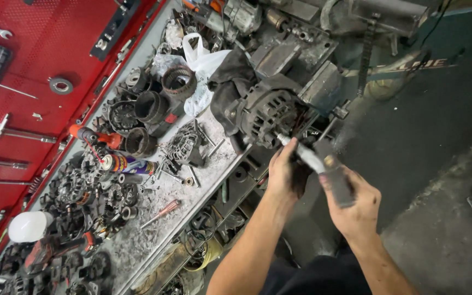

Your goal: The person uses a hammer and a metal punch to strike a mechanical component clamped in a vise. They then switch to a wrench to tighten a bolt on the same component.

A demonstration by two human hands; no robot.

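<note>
Alternator [269,114]: grey, finned, clamped in a bench vise [323,87] at the workbench [203,175] edge, so it stays fixed while both hands work.
Ratchet tool [315,161]: its tip is set against the alternator's near face.
Left hand [285,175]: below the alternator, closed around the tool's shaft, steadying it.
Right hand [353,205]: further from the alternator, clenched on the dark handle for leverage.
Spray can [129,164]: left of the alternator, lying among loose parts.
</note>
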